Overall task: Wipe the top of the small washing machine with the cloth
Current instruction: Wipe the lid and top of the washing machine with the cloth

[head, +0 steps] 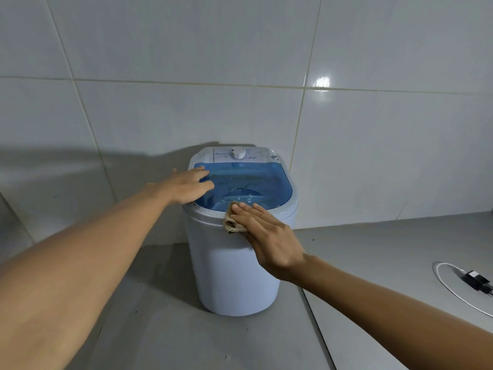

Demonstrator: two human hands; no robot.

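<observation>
Two hands, left hand (190,186) and right hand (269,237), one cloth (232,219), one washing machine (234,268).

From my remote seat I see a wall of large glossy white ceramic tiles (170,44) with thin pale grout lines filling the upper half of the view, and a bright glint of light (322,82) sits on one tile at upper right. Below it runs a smooth grey floor (165,329), speckled with small dark flecks. At the far right edge, a thin white cable (453,295) curves in a loop on the floor beside a small black plug adapter (476,281).
</observation>
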